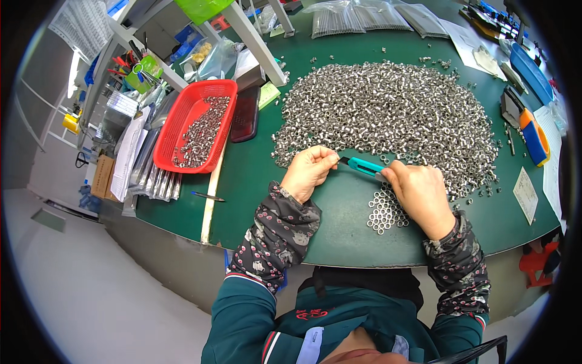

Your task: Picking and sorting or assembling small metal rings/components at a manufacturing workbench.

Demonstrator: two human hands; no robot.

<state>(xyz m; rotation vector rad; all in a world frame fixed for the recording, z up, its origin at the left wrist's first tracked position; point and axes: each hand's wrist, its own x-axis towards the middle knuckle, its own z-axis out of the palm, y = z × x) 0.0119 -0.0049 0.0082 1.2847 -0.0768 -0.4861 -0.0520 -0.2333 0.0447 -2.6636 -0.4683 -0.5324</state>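
My right hand (421,195) is closed around a teal utility knife (365,167). Its dark blade end points left, toward my left fingertips. With thumb and fingers pinched together, my left hand (308,172) meets the knife's tip; whatever small piece may be between the fingers is hidden. Just beyond both hands spreads a large heap of small shiny metal rings (388,109). Close to my right hand, a flat group of rings (383,213) lies on the green tabletop (339,233), partly under the hand.
Left stands a red plastic basket (168,142) with metal pieces inside, next to a dark tray (245,115). A pen (208,196) lies nearer. At right are an orange and blue tool (536,139), a paper card (525,195) and a blue tray (530,73). Plastic packs (336,19) line the back.
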